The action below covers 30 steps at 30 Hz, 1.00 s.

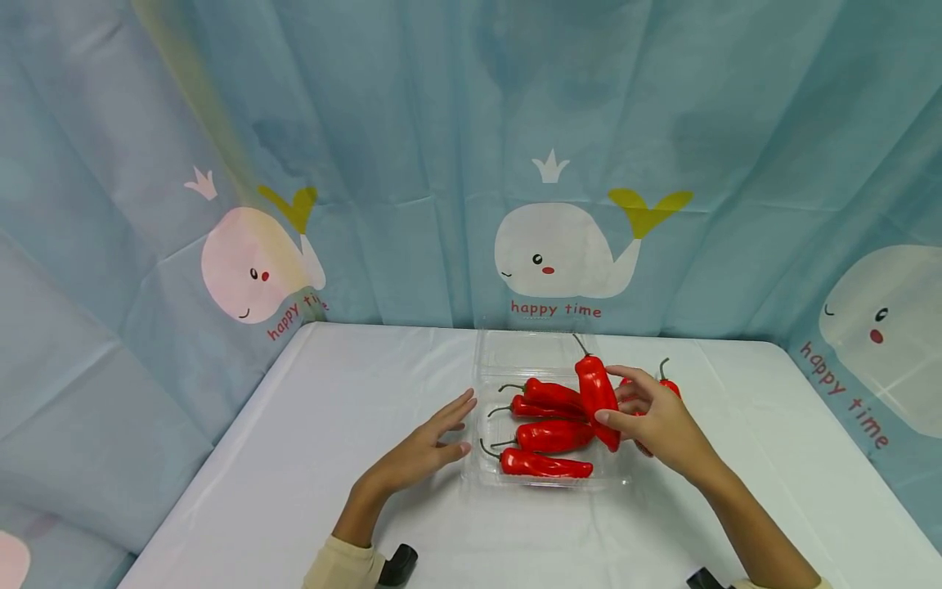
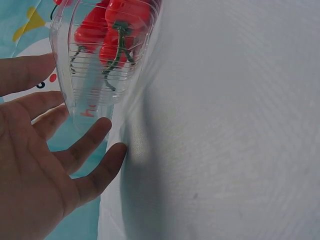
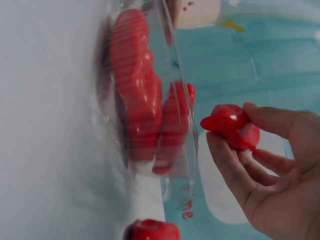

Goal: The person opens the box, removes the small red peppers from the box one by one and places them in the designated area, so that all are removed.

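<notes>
Right hand (image 1: 662,423) pinching 1 red pepper (image 1: 596,391), left hand (image 1: 421,444) hovering spread beside clear tray (image 1: 530,483), 4 peppers (image 1: 553,437) lying inside.

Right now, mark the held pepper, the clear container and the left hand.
Held pepper (image 1: 598,391): head view, middle of its red body.
Clear container (image 1: 548,483): head view, its near rim.
Left hand (image 1: 421,448): head view, back of the hand.

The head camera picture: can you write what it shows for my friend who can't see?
A person's right hand holds a red pepper over a clear plastic box with four more peppers in it. The left hand is at the box's left side. Behind the white table hangs a blue curtain with cartoon whales.
</notes>
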Each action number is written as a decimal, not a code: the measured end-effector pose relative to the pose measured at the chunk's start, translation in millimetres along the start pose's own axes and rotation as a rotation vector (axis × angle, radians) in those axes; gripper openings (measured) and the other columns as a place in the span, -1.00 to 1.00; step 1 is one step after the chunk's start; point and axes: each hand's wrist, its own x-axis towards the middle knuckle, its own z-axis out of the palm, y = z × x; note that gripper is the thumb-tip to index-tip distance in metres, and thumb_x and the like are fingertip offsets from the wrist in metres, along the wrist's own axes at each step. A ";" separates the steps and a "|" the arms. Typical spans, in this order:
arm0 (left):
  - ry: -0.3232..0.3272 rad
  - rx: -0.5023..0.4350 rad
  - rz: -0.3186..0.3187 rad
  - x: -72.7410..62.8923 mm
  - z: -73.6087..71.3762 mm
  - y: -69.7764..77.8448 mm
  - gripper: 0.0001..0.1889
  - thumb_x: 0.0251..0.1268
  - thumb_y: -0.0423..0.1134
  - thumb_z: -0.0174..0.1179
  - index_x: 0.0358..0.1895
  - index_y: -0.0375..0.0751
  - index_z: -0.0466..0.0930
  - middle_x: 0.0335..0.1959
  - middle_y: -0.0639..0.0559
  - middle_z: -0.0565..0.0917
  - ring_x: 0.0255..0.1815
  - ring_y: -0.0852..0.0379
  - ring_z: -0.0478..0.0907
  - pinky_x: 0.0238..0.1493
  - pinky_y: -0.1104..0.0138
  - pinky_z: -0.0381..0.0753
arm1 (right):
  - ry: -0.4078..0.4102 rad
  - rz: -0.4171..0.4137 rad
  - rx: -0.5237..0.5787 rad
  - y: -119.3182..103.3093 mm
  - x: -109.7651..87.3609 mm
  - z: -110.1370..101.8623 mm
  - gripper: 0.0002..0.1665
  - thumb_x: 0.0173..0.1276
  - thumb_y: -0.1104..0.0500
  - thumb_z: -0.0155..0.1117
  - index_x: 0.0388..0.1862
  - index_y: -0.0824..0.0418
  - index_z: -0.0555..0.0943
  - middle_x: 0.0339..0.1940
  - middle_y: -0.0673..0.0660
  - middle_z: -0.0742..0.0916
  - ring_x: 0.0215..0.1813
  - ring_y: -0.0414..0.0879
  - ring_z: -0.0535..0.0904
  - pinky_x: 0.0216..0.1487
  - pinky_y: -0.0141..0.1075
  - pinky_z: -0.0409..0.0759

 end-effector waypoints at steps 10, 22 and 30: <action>0.005 0.000 -0.003 -0.5 0.5 1.7 -0.26 0.62 -0.23 0.12 0.74 -0.03 0.05 0.80 0.02 -0.09 0.60 -0.30 0.29 0.50 -0.29 0.37 | 0.032 0.035 -0.014 9.1 -5.5 -21.3 -0.12 0.44 0.03 0.50 0.63 0.14 0.33 0.14 0.32 0.66 -0.02 0.02 0.73 -0.19 -0.19 0.82; 0.004 0.010 -0.005 0.1 0.6 0.8 -0.26 0.63 -0.24 0.11 0.75 -0.06 0.03 0.80 0.04 -0.08 0.60 -0.30 0.30 0.51 -0.28 0.35 | 0.086 0.117 -0.083 28.9 -12.7 -44.6 -0.03 0.45 -0.02 0.48 0.68 0.21 0.25 0.23 0.39 0.60 0.02 0.01 0.71 -0.15 -0.12 0.84; 0.006 0.010 -0.006 0.3 0.7 -0.5 -0.26 0.63 -0.21 0.12 0.75 -0.06 0.03 0.80 0.05 -0.09 0.60 -0.30 0.30 0.52 -0.29 0.34 | 0.101 0.178 -0.109 45.9 -15.0 -58.7 0.01 0.49 -0.09 0.44 0.71 0.24 0.19 0.24 0.42 0.62 0.00 -0.04 0.75 -0.11 -0.11 0.84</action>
